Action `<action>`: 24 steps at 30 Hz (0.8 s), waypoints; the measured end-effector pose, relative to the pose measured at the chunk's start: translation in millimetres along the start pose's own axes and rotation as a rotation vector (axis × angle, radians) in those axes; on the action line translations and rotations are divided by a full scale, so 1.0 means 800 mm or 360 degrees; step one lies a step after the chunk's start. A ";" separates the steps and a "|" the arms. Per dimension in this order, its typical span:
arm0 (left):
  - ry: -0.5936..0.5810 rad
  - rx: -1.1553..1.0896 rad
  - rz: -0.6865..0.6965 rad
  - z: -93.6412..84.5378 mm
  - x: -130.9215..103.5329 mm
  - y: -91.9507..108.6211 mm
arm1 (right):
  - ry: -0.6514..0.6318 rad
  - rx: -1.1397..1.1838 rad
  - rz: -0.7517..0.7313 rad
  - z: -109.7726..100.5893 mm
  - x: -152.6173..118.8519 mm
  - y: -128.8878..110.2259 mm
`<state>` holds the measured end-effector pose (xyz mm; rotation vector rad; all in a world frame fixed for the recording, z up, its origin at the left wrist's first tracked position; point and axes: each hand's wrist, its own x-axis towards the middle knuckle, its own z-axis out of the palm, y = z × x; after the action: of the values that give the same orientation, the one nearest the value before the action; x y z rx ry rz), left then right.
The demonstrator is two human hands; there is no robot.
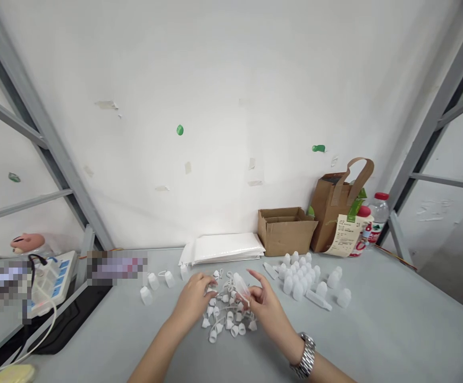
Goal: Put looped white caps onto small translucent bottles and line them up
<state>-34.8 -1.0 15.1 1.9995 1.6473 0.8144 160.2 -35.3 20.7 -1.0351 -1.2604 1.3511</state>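
Observation:
My right hand (266,300) grips a small translucent squeeze bottle (241,285) between thumb and fingers, its index finger raised. The bottle is tilted over a heap of white caps with loop straps (230,317). At the left side of that heap is my left hand (196,294), fingers curled and a gap between fingertips and thumb. Whether its tips touch a cap is hard to see. To the right stand several translucent bottles (298,276) in a cluster, with a slim one (318,300) lying in front. Several capped bottles (169,279) stand on the left.
Along the wall are white envelopes (227,248), an open cardboard box (287,236), a brown paper bag (326,213) and a red-capped water bottle (379,213). A power strip (58,282) with cables and a black mat (69,314) occupy the left of the grey table (394,330).

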 end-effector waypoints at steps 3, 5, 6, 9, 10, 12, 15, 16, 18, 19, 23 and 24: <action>-0.0060 0.0030 0.0004 0.004 -0.002 -0.001 | -0.0028 -0.0001 0.0021 0.001 -0.002 -0.001; -0.0072 0.0031 0.0009 0.006 -0.002 -0.003 | -0.0046 0.0009 0.0022 0.002 -0.002 0.001; -0.0076 0.0039 0.0019 0.006 -0.001 -0.004 | -0.0055 0.0009 0.0016 0.002 -0.001 0.003; -0.0068 0.0111 0.0061 0.005 0.000 -0.004 | -0.0064 0.0015 0.0000 0.002 0.001 0.009; -0.0054 0.0136 0.0075 0.005 0.000 -0.003 | -0.0070 0.0027 0.0000 0.002 0.002 0.010; 0.0003 0.0137 0.0093 0.003 -0.001 0.003 | -0.0089 0.0036 0.0016 0.002 0.002 0.011; 0.0163 -0.0058 0.0026 0.000 0.000 0.015 | -0.0115 -0.0007 0.0044 0.003 0.001 0.008; 0.0209 -0.0181 -0.0029 -0.001 0.000 0.019 | -0.0117 -0.0024 0.0057 0.004 0.001 0.007; 0.0227 -0.0531 -0.0141 -0.004 0.000 0.028 | -0.0115 -0.0056 0.0070 0.004 0.001 0.007; 0.0193 -0.0748 -0.0202 -0.004 0.000 0.032 | -0.0112 -0.0084 0.0062 0.004 0.001 0.007; -0.0075 -0.1632 -0.0445 0.000 -0.007 0.048 | -0.0081 -0.0246 -0.0027 0.003 -0.001 0.010; -0.0135 -0.1777 -0.0474 0.002 -0.010 0.052 | -0.0072 -0.0284 -0.0046 0.003 -0.001 0.010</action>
<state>-4.4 -17.2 39.5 0.9632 0.9982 1.1476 156.9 -36.8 13.3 -1.1095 -1.4451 1.2634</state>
